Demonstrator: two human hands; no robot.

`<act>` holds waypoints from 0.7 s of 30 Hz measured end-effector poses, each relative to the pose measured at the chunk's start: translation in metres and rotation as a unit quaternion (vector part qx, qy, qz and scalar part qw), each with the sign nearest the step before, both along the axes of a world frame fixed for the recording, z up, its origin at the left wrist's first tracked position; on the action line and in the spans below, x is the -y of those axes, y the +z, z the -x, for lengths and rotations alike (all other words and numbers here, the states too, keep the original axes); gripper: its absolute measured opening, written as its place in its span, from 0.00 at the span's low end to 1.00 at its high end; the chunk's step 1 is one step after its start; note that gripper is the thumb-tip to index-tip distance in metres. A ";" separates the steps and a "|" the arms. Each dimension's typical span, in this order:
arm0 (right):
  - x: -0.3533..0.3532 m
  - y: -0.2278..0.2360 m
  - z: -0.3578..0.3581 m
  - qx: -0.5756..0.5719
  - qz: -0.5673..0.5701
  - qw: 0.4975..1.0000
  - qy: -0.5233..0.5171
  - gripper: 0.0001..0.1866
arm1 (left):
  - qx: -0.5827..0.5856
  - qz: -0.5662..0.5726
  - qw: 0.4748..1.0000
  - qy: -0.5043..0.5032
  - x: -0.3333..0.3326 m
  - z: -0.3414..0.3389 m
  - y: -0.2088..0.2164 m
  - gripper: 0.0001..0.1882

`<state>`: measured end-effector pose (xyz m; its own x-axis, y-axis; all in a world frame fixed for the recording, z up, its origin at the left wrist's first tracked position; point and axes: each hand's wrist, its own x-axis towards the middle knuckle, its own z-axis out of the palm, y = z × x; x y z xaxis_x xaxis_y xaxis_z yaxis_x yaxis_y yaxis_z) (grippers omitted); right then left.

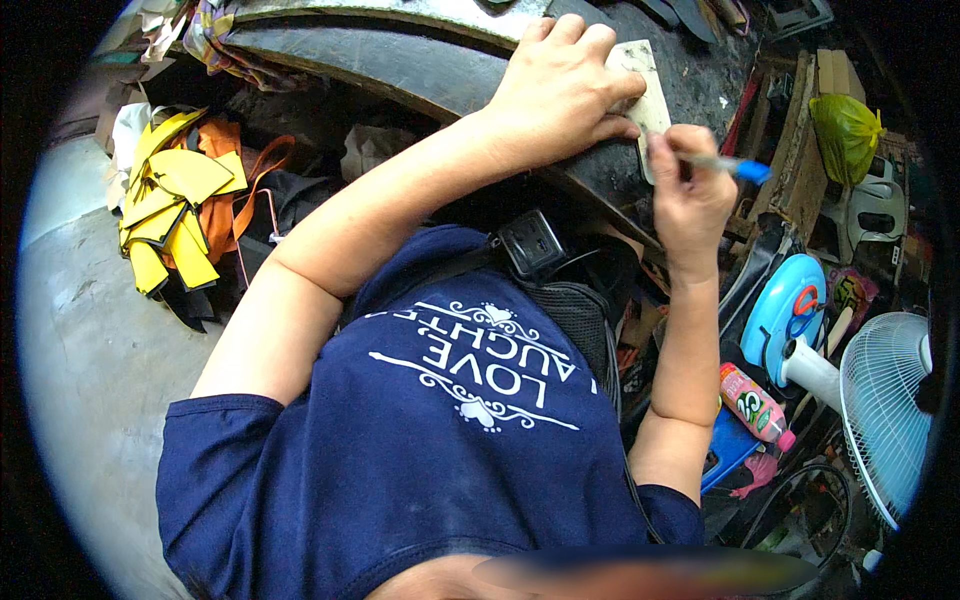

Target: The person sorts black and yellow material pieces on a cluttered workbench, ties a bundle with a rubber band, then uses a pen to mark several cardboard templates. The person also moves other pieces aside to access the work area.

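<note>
My right hand (692, 200) is closed round a pen (715, 163) with a pale barrel and a blue end that points to the right. The pen's writing tip is hidden by my fingers. Beside it lies a flat, whitish rectangular piece (650, 98) on the dark work table (400, 75). My left hand (565, 90) rests palm down with its fingers apart, the index finger and thumb pressing over the left side of the pale piece. Anything thin under that palm cannot be made out.
Yellow cut pieces (180, 205) hang in a bundle at left with orange material (218, 185). To the right stand a fan (885, 400), a pink-labelled bottle (755, 402), a blue round object (785, 315) and a tied yellow-green bag (845, 137). A small black camera (532, 245) hangs at my chest.
</note>
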<state>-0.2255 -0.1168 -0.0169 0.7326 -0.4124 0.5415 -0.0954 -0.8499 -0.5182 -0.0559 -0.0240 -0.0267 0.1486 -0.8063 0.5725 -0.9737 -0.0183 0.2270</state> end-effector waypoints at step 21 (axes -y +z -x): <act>0.009 0.001 -0.026 0.114 -0.449 0.885 -0.034 0.02 | -0.116 0.001 0.991 -0.061 -0.016 -0.018 -0.004 0.38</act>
<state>-0.1998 -0.1262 -0.0160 0.6038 -0.7904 0.1033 0.0638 -0.0813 -0.9946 -0.0378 -0.0085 -0.0310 0.1770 -0.8254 0.5360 -0.8905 0.0976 0.4444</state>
